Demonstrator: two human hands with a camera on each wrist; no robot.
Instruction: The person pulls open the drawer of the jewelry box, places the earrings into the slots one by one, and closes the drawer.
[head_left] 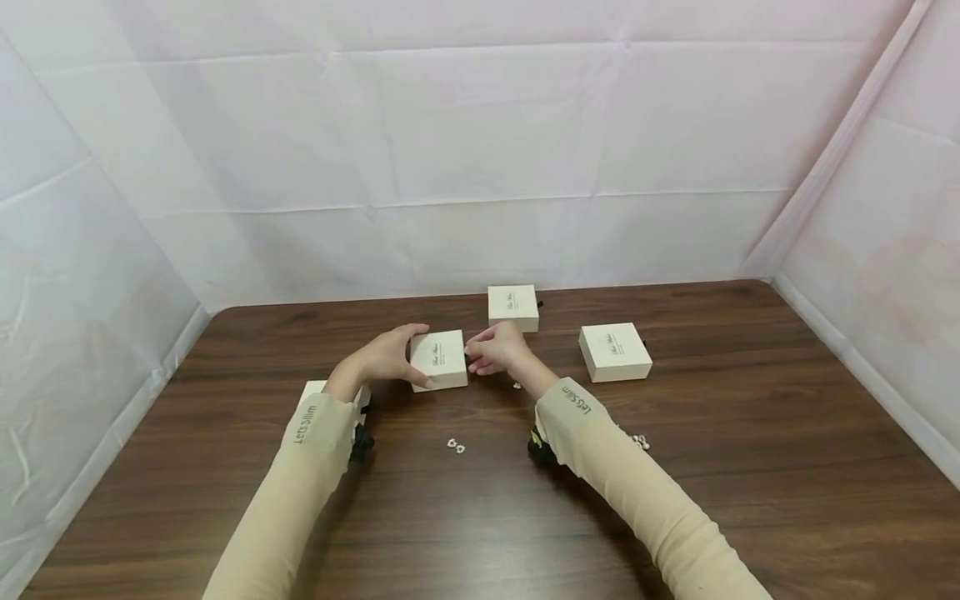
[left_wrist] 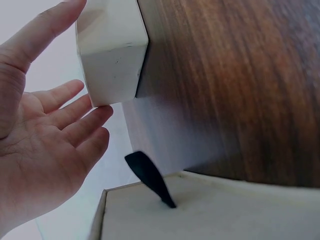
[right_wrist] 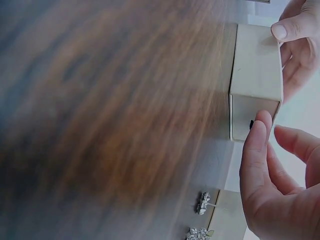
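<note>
**Both hands on the middle box**

A small cream box lies on the dark wood worktop, near the middle and a little left. It sits directly between the two hands, so neither has to reach. The left hand braces the box's left side: the thumb lies over the far top edge and the fingers, nearly straight, press the near left corner, as the left wrist view shows. The right hand meets the right side face, where its thumb and forefinger close on a small dark tab; the pinch looks light, and whether the tab is truly caught cannot be told for sure. The box's short side faces that hand, so any pull would run rightward along the worktop, against the left hand's hold.

Two like boxes stand apart: one just beyond, one well to the right. Another, with a dark tab, lies under the left wrist. Small flower-shaped earrings rest nearer the person.
</note>
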